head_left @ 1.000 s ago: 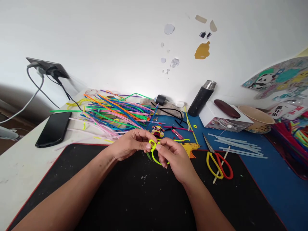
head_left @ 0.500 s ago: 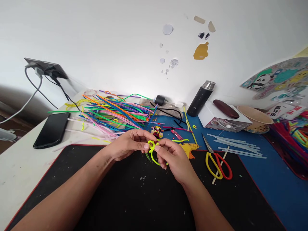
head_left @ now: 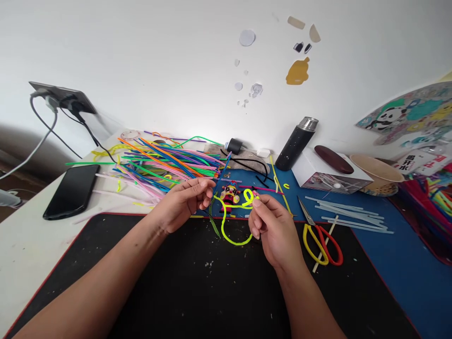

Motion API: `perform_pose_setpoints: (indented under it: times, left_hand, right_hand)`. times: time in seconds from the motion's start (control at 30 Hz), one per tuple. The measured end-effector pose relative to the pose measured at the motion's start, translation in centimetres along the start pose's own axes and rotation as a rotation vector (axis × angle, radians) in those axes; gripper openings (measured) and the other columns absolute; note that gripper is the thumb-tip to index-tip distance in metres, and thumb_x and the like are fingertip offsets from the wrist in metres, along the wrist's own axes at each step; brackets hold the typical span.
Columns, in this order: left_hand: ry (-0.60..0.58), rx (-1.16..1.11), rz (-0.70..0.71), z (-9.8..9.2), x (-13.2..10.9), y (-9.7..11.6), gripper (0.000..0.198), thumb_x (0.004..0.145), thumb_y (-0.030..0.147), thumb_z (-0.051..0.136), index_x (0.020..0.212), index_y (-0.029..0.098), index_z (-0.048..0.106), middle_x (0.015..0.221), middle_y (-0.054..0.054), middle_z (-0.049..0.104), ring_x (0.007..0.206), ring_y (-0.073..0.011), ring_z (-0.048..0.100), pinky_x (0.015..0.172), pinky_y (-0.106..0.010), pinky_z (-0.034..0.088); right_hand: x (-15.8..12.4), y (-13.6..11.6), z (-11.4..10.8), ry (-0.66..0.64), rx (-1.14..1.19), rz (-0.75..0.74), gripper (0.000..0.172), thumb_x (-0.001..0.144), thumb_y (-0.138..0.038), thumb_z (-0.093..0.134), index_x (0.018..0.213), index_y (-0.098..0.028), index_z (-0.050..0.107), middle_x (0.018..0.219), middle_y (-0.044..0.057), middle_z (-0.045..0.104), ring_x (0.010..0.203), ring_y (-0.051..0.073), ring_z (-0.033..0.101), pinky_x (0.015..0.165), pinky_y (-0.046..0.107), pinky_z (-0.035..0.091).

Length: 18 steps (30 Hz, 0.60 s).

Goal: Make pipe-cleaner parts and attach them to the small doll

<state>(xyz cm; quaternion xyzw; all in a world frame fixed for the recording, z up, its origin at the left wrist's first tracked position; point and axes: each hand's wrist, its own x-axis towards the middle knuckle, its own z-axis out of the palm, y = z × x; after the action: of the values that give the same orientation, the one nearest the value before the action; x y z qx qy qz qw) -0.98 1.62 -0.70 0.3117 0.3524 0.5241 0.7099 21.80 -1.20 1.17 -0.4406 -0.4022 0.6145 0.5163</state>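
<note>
A neon-yellow pipe cleaner [head_left: 236, 244] hangs between my hands, with a small curled loop near its right side and a wide open curve below. My right hand [head_left: 275, 228] pinches it beside the small loop. The fingers of my left hand [head_left: 187, 200] are curled closed at its left end, though the exact contact is partly hidden. Just behind stands a small colourful figure [head_left: 230, 194] with a red and black lower body. A green leaf-like strip [head_left: 214, 226] shows near the left fingertips.
Many coloured pipe cleaners [head_left: 169, 160] lie at the back left, beyond a phone [head_left: 72, 190]. Scissors [head_left: 321, 245] rest over a pale stick on the right. Translucent glue sticks [head_left: 353, 214], a black flask [head_left: 295, 143] and a white box [head_left: 300, 174] sit farther back. A black mat [head_left: 197, 301] lies below.
My hands have moved apart, the left going left and the right going right. The small loop has shifted right with my right hand, and the figure behind is now more exposed.
</note>
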Motion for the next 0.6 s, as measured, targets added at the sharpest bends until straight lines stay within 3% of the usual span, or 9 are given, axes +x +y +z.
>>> perform_pose_setpoints:
  times: [0.33,0.6]
  left_hand:
    - [0.018,0.014,-0.008,0.2,-0.1,0.0,0.032,0.078,0.038,0.092,0.092,0.011,0.080,0.075,-0.004,0.068,0.062,-0.0113,0.059,0.055,-0.021,0.045]
    - [-0.038,0.150,-0.035,0.5,-0.5,-0.4,0.034,0.079,0.041,0.091,0.095,0.013,0.081,0.079,-0.004,0.071,0.064,-0.0119,0.060,0.062,-0.023,0.047]
  right_hand:
    - [0.0,0.4,0.2,-0.020,-0.012,0.011,0.032,0.086,-0.047,0.082,0.082,-0.021,0.062,0.051,-0.008,0.047,0.043,0.009,0.044,0.043,0.022,0.032]
    - [-0.5,1.1,1.0,-0.111,-0.252,-0.021,0.034,0.087,-0.052,0.078,0.083,-0.021,0.063,0.053,-0.007,0.050,0.044,0.010,0.045,0.044,0.023,0.037]
